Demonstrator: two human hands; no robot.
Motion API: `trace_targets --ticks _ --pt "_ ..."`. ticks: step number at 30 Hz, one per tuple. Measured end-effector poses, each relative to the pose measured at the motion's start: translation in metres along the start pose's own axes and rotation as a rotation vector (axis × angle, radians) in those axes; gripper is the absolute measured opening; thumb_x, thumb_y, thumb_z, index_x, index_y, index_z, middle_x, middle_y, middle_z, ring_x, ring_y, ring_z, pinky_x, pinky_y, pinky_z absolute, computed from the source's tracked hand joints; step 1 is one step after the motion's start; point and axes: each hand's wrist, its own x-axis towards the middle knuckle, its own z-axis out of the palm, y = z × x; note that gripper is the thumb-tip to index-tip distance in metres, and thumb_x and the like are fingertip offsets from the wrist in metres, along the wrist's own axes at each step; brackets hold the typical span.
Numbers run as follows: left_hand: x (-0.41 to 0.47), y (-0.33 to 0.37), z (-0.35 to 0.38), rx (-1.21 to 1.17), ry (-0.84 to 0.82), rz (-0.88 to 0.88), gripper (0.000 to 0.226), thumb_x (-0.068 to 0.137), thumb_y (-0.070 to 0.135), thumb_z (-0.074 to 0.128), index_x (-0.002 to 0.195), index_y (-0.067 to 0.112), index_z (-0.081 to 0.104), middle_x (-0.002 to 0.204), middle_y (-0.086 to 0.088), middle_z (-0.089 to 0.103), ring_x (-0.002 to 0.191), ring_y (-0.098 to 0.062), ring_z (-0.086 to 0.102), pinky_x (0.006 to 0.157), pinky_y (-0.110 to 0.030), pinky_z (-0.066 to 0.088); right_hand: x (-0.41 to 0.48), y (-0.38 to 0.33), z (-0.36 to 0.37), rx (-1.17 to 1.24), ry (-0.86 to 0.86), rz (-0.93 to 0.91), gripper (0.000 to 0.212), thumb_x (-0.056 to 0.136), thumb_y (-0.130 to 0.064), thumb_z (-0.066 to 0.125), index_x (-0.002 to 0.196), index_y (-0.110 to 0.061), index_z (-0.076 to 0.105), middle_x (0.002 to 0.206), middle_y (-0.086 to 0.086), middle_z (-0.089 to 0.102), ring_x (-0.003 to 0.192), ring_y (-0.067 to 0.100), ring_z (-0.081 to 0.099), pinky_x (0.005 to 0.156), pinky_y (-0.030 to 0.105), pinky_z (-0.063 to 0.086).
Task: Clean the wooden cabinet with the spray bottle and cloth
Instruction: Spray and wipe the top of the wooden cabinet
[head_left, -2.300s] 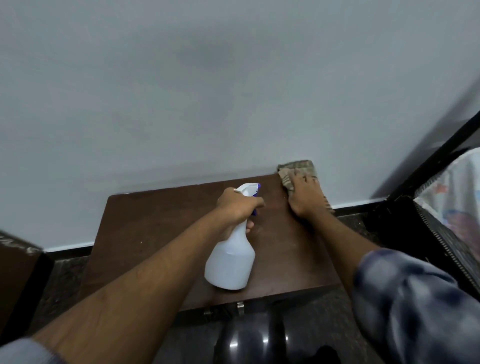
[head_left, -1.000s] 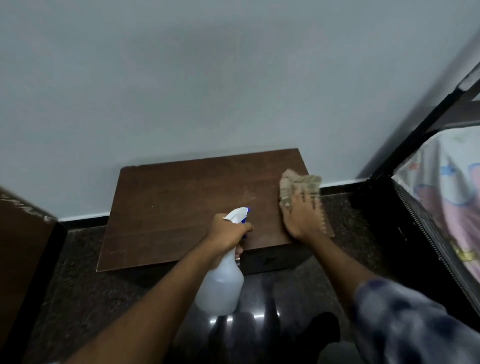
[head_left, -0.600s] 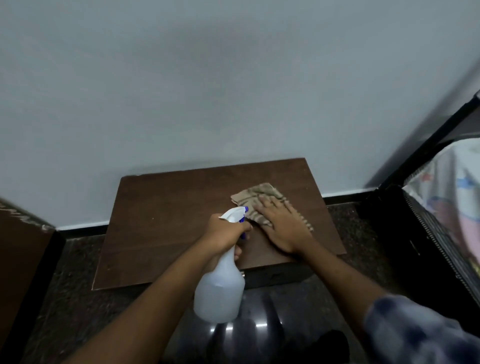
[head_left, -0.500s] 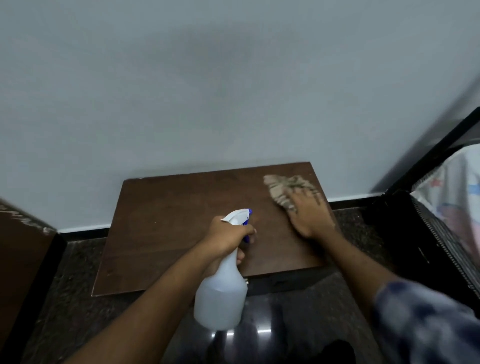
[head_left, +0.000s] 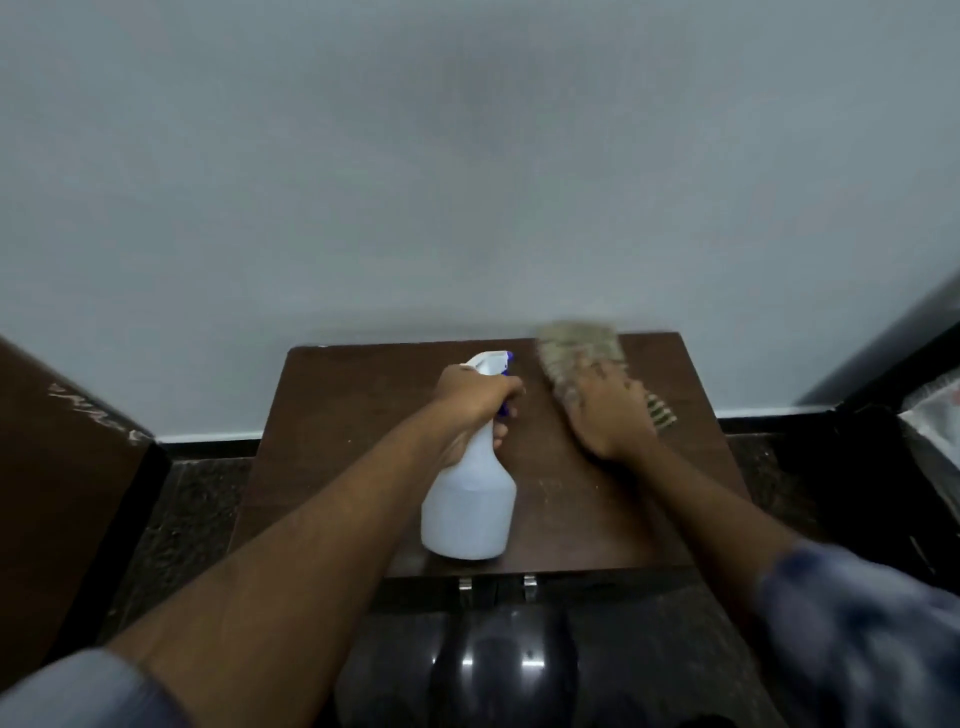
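Observation:
The dark wooden cabinet (head_left: 353, 415) stands low against the grey wall, its top facing me. My left hand (head_left: 475, 397) grips the neck of a white spray bottle (head_left: 467, 514) with a blue trigger, held above the cabinet's middle. My right hand (head_left: 608, 415) lies flat on a beige cloth (head_left: 576, 345) and presses it onto the back right part of the top, near the wall. The cloth is blurred with motion and partly hidden under my palm.
A brown piece of furniture (head_left: 57, 467) stands to the left. A black frame with patterned fabric (head_left: 930, 431) is at the right. Dark glossy floor (head_left: 197, 509) surrounds the cabinet. Two metal handles (head_left: 496, 582) show at the cabinet's front edge.
My right hand has kept sweeping the cloth over the right half of the top, now pushed back toward the wall. My view has moved closer; the bottle stays in my left hand.

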Motion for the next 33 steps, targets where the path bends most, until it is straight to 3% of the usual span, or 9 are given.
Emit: trace_targets --ticks 3,7,10,12,16,20,24,29,33 --pt "0.002 -0.003 -0.024 0.029 0.020 -0.016 0.019 0.082 0.014 0.078 0.090 -0.002 0.073 0.057 -0.009 0.064 0.030 -0.017 0.049 0.040 -0.023 0.046 -0.011 0.011 0.000 -0.046 -0.039 -0.267 0.059 0.100 -0.051 0.032 0.157 -0.039 0.028 0.166 -0.007 0.027 0.152 0.020 0.024 0.108 0.053 0.040" --pt "-0.005 -0.022 -0.054 0.067 0.075 -0.006 0.027 0.084 0.015 0.077 0.104 -0.001 0.070 0.072 -0.012 0.073 0.033 -0.018 0.051 0.041 -0.026 0.047 0.040 -0.023 -0.012 0.039 -0.013 0.149 0.058 0.107 -0.042 0.026 0.162 -0.026 0.021 0.170 0.003 0.014 0.156 0.028 0.010 0.126 0.053 0.005" --pt "-0.013 -0.039 -0.081 0.059 0.156 -0.015 0.032 0.082 0.013 0.077 0.108 -0.002 0.070 0.082 -0.021 0.075 0.034 -0.021 0.053 0.043 -0.028 0.048 0.008 -0.096 0.023 -0.035 -0.004 -0.328 0.060 0.105 -0.044 0.021 0.162 -0.028 0.020 0.170 0.001 0.013 0.157 0.023 0.009 0.127 0.047 0.003" --pt "-0.017 -0.053 -0.100 0.044 0.182 -0.039 0.026 0.081 0.013 0.077 0.100 -0.005 0.074 0.074 -0.019 0.073 0.035 -0.021 0.052 0.045 -0.028 0.048 -0.003 -0.100 0.031 0.001 -0.039 -0.458 0.060 0.103 -0.044 0.023 0.161 -0.030 0.026 0.168 -0.002 0.021 0.155 0.020 0.018 0.127 0.040 0.012" --pt "-0.014 -0.066 -0.146 -0.009 0.200 -0.076 0.025 0.085 0.014 0.074 0.103 -0.003 0.075 0.084 -0.019 0.078 0.039 -0.020 0.052 0.045 -0.027 0.048 0.040 -0.135 0.025 0.059 0.004 0.008 0.058 0.107 -0.039 0.027 0.162 -0.023 0.021 0.170 0.002 0.014 0.157 0.023 0.010 0.127 0.044 0.007" --pt "-0.005 -0.062 -0.191 -0.048 0.253 -0.067 0.022 0.084 0.012 0.074 0.098 -0.004 0.073 0.086 -0.026 0.077 0.037 -0.021 0.050 0.044 -0.026 0.047 0.022 -0.201 0.049 0.037 -0.020 -0.485 0.056 0.105 -0.042 0.030 0.160 -0.031 0.026 0.168 -0.003 0.022 0.155 0.019 0.017 0.126 0.043 0.012" --pt "0.008 -0.060 -0.228 -0.028 0.281 -0.042 0.016 0.084 0.012 0.073 0.093 0.000 0.071 0.078 -0.021 0.075 0.036 -0.020 0.049 0.045 -0.026 0.046 0.069 -0.237 0.041 0.111 -0.059 -0.156 0.055 0.107 -0.042 0.027 0.160 -0.028 0.026 0.169 0.000 0.018 0.156 0.022 0.015 0.125 0.045 0.009" --pt "0.019 -0.061 -0.256 -0.028 0.327 -0.013 0.009 0.081 0.008 0.069 0.089 0.005 0.067 0.068 -0.020 0.067 0.038 -0.023 0.051 0.045 -0.027 0.047 0.044 -0.279 0.067 0.075 -0.055 -0.562 0.055 0.104 -0.044 0.028 0.157 -0.034 0.031 0.167 -0.006 0.025 0.154 0.018 0.022 0.122 0.045 0.021" --pt "0.021 -0.076 -0.263 -0.068 0.328 0.000 0.027 0.082 0.009 0.074 0.108 0.010 0.069 0.076 -0.020 0.069 0.038 -0.023 0.055 0.045 -0.029 0.048 0.098 -0.303 0.048 0.115 -0.064 -0.296 0.051 0.107 -0.041 0.028 0.155 -0.028 0.035 0.164 0.002 0.031 0.152 0.026 0.025 0.123 0.046 0.018"
